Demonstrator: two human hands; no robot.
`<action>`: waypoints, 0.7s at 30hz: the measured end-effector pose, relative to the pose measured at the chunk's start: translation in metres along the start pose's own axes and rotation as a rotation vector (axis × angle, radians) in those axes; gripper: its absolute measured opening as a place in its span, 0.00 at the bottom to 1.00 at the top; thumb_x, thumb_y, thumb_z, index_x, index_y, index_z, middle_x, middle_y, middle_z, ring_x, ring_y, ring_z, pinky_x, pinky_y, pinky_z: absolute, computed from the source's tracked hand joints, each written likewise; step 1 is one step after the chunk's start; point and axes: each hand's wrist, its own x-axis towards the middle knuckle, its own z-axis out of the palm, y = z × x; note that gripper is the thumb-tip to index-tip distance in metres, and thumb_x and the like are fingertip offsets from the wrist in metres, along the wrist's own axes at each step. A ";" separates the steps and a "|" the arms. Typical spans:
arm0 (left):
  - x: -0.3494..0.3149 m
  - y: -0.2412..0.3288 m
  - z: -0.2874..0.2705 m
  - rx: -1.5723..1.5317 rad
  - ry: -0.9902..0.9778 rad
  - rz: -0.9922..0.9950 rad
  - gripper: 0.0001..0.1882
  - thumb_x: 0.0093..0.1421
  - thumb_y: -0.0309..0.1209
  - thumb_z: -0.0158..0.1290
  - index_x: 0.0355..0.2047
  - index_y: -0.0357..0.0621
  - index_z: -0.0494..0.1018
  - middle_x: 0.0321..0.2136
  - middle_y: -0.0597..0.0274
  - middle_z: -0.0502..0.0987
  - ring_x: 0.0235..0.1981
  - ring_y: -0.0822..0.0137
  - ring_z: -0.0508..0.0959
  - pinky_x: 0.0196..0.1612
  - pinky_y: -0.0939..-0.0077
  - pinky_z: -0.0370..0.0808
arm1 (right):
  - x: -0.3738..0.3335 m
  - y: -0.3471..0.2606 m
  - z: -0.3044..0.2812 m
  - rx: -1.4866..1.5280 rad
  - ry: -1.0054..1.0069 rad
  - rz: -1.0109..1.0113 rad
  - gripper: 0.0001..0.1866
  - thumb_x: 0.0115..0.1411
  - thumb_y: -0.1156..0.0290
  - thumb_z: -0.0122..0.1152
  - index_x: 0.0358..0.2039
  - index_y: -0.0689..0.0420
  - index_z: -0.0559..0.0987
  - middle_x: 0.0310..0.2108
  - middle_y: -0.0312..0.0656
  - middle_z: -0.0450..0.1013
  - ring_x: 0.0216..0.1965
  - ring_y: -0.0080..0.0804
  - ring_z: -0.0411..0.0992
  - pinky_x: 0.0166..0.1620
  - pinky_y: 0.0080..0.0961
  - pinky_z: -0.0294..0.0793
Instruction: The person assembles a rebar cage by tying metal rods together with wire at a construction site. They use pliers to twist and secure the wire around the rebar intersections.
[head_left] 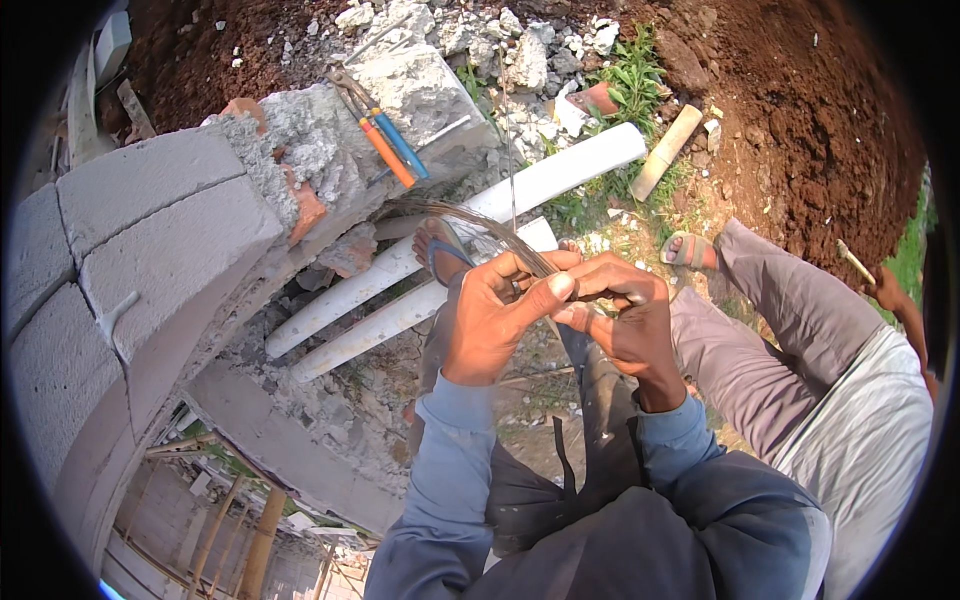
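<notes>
The loose, slender bundle of thin, dark brown metal wires [505,233] lies in the middle of the scene, raised in front of the person's body, its far end trailing left toward the broken masonry. The person's bare left hand [505,315] has thumb and fingers clamped on the bundle, and the bare right hand [625,320] pinches it just beside, thumb against the curled fingers; the two thumbs nearly meet (how many strands each pinch takes in cannot be told, since the fingers cover that part). Sorting such wire probably goes best if the left hand grips the whole bundle firmly while the right works only the strands it needs, using the thumb tip rather than the whole fist. A pull along the length of the wire would likely free a strand more cleanly than a sideways tug, which could kink or tangle the rest. Thin ends may prick bare skin, so the fingertips are better laid along the wires than across their tips. The free length should swing clear of the steel pincers with one orange and one blue handle [390,155], resting on the rough grey concrete ledge [425,95] at far left, and of the co-worker in mauve-grey trousers [800,300], close by on the right.
</notes>
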 end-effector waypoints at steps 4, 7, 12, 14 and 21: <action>-0.002 0.000 0.003 -0.022 -0.035 0.026 0.17 0.59 0.28 0.55 0.46 0.30 0.75 0.41 0.54 0.79 0.46 0.68 0.76 0.54 0.71 0.69 | 0.003 0.007 -0.002 0.204 -0.019 -0.013 0.09 0.48 0.82 0.70 0.32 0.62 0.82 0.36 0.45 0.78 0.39 0.31 0.76 0.39 0.26 0.77; -0.006 0.000 0.003 -0.031 -0.030 0.031 0.17 0.58 0.28 0.53 0.45 0.28 0.75 0.42 0.52 0.78 0.46 0.66 0.76 0.54 0.68 0.69 | 0.000 0.006 -0.011 0.214 -0.090 0.082 0.07 0.49 0.82 0.69 0.31 0.63 0.82 0.36 0.46 0.78 0.42 0.32 0.77 0.40 0.27 0.77; -0.017 -0.008 0.005 -0.021 -0.013 0.003 0.18 0.57 0.29 0.51 0.43 0.28 0.75 0.46 0.48 0.77 0.48 0.62 0.75 0.56 0.63 0.67 | -0.003 -0.008 -0.015 0.293 -0.147 0.253 0.07 0.51 0.81 0.67 0.32 0.64 0.82 0.36 0.46 0.78 0.41 0.31 0.76 0.41 0.25 0.76; -0.023 -0.013 0.010 -0.045 -0.005 0.010 0.18 0.57 0.29 0.50 0.43 0.29 0.76 0.46 0.49 0.76 0.48 0.63 0.74 0.56 0.64 0.66 | -0.008 -0.008 -0.017 0.372 -0.165 0.300 0.06 0.51 0.81 0.67 0.32 0.65 0.81 0.35 0.44 0.78 0.40 0.29 0.76 0.40 0.24 0.76; -0.050 -0.040 0.031 -0.080 0.126 0.120 0.15 0.58 0.30 0.50 0.40 0.31 0.76 0.46 0.51 0.76 0.46 0.66 0.74 0.55 0.65 0.65 | -0.030 -0.007 -0.026 0.345 -0.229 0.373 0.05 0.54 0.79 0.65 0.32 0.64 0.81 0.34 0.40 0.77 0.36 0.25 0.74 0.37 0.21 0.75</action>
